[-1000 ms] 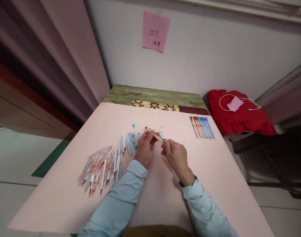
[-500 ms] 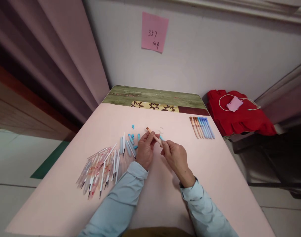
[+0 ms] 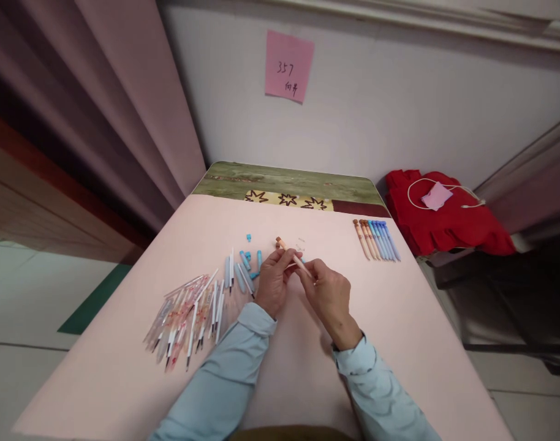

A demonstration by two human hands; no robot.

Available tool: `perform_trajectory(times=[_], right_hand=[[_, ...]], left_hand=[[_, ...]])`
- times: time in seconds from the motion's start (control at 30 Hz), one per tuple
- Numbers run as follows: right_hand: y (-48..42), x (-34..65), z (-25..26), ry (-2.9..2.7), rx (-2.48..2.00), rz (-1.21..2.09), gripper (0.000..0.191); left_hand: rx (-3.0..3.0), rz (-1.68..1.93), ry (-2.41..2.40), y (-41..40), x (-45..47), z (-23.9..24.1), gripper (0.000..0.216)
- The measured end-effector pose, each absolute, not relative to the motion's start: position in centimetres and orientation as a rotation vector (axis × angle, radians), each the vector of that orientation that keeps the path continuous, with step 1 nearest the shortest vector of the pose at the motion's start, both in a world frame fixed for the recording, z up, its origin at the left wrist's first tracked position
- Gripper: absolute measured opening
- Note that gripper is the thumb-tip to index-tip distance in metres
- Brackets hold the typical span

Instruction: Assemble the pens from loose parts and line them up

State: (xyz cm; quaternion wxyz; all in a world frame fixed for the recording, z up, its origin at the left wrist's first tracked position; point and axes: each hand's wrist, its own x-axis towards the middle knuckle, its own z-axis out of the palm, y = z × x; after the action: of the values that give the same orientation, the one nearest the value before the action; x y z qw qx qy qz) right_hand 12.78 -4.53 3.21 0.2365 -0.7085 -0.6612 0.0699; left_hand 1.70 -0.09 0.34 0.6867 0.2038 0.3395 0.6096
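Note:
Between both hands is a peach-coloured pen [image 3: 301,264] with a brown top, held at a slant over the table. My left hand [image 3: 274,278] is closed round its upper part, just below the top. The fingers of my right hand [image 3: 326,293] pinch its lower end. Just left of my left hand lie light-blue pen parts [image 3: 244,260] and small blue caps. Tiny springs [image 3: 301,244] rest beyond my hands. A bit of a blue piece shows behind my right fingers, mostly hidden.
A pile of clear pen barrels and white refills [image 3: 183,321] covers the left of the pink table [image 3: 302,380]. Several finished-looking pens [image 3: 376,240], brown and blue, lie in a row at the back right. A red cloth [image 3: 445,223] with a white cord sits beyond the right edge.
My right fingers have moved from the blue piece to the lower end of the peach pen. The pen has shifted slightly right. The view has tilted a little.

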Motion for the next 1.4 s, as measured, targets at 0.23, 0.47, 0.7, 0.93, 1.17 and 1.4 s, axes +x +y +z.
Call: perform_trajectory(times=[0.23,0.47,0.7,0.93,1.17,1.4], right_hand=[[-4.5,13.0,3.7,-1.687,-1.824,0.560,0.027],[-3.8,13.2,3.4,-1.322,-1.438,1.317,0.037],[-3.8,13.9,3.1,-1.469,-1.593,1.037,0.028],[-4.0,13.7,3.8,-1.644,-1.777,0.799,0.020],[-4.2,13.4,3.9,-1.659,-1.750,0.888,0.025],[-4.0,13.6,2.9,-1.541,-1.592,1.123,0.031]], left_hand=[[0.499,1.329,0.763,-0.1,1.5,0.2,0.023],[0.507,1.308,0.754,-0.3,1.5,0.2,0.024],[0.387,1.354,0.748,-0.2,1.6,0.5,0.032],[0.268,1.478,0.758,0.5,0.9,0.3,0.029],[0.304,1.467,0.750,0.6,0.9,0.1,0.024],[0.303,1.485,0.740,0.6,1.0,-0.1,0.024]])
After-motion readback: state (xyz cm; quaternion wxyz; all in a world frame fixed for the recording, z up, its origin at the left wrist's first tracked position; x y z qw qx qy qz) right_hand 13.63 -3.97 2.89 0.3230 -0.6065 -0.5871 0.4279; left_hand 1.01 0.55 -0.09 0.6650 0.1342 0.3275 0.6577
